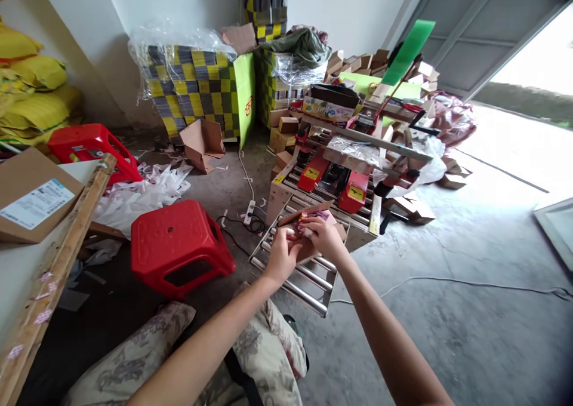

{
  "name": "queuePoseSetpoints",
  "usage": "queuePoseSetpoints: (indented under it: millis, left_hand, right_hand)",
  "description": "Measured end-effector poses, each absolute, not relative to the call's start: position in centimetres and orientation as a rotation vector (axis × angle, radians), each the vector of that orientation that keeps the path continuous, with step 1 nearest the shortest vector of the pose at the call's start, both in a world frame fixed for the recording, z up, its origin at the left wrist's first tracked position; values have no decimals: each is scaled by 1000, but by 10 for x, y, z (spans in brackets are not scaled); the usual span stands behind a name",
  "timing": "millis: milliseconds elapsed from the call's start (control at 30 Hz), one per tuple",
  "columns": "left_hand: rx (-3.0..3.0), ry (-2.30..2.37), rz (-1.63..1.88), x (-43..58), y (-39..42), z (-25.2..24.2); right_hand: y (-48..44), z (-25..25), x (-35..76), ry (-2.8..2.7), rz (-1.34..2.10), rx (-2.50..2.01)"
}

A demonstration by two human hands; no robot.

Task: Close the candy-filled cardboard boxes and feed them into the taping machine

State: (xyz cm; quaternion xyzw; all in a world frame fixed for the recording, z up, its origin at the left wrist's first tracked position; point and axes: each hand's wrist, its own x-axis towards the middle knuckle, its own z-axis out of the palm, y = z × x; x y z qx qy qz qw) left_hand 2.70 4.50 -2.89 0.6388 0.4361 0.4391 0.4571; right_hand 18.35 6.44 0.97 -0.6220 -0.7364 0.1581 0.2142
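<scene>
A small open cardboard box [307, 253] rests on the metal roller conveyor [308, 286] in front of me, its flaps raised. My left hand [283, 255] is closed on the box's left side, thumb toward the near edge. My right hand [326, 237] reaches over the box from the right, fingers curled on a colourful purple and pink packet [308, 217] in the opening. The hands cover much of the box, so its other contents are hidden.
Beyond the rollers stands a carton-sealing machine [353, 194] with red side parts and green tape [409, 51]. A red stool [172, 245] is at left, near a power strip [249, 212]. A wood-edged table [58, 268] holds a labelled carton [36, 200]. A cable [430, 279] crosses the floor.
</scene>
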Motion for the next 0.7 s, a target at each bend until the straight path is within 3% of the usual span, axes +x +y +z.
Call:
queuePoseSetpoints:
  millis: [133,267,467,700]
  left_hand:
    - [1824,1389,1232,16,55,-29]
    - [1872,1081,968,8,85,-41]
    - [1898,1047,1032,10,81,-53]
    - [1980,1123,1069,7,66,-53]
  right_hand:
    - [92,9,187,-2130,525,-1806]
    - [90,-4,177,-2073,432,-1883]
    - [62,-19,168,-1600,-83,-2086]
    - [82,-20,174,-1963,272,-2029]
